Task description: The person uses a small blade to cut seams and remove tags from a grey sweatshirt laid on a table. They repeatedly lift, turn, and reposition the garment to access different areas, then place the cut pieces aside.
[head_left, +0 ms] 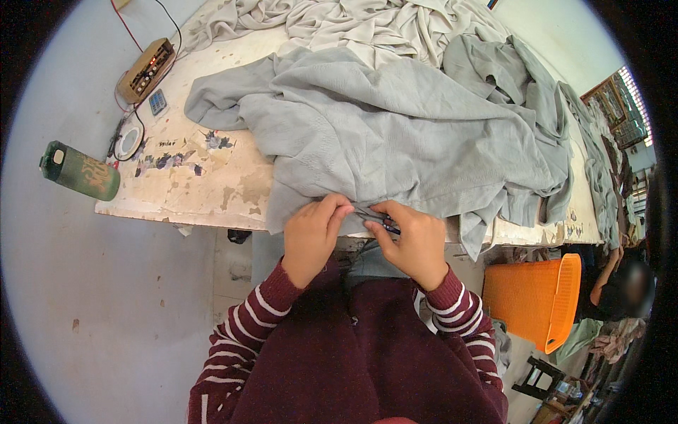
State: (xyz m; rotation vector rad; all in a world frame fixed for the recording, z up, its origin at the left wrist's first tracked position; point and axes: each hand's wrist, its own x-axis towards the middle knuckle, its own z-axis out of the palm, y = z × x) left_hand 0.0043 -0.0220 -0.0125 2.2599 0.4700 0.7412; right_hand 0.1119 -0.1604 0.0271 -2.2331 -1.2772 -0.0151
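Observation:
A grey garment [395,127] lies in loose folds over the table, its near edge hanging at the table's front. My left hand [311,230] is closed in a pinch on that near edge. Close beside it, my right hand [413,240] is closed round a small dark-blue tool [390,225], mostly hidden by the fingers. Its kind cannot be made out. A narrow fold of the grey cloth runs between the fingertips of both hands.
The worn table [191,191] carries a green bottle [83,172], a brown box with wires [145,71] and a small remote [157,102] on the left. Pale cloth [339,21] is heaped behind. An orange basket [526,297] and another person [621,290] are at the right.

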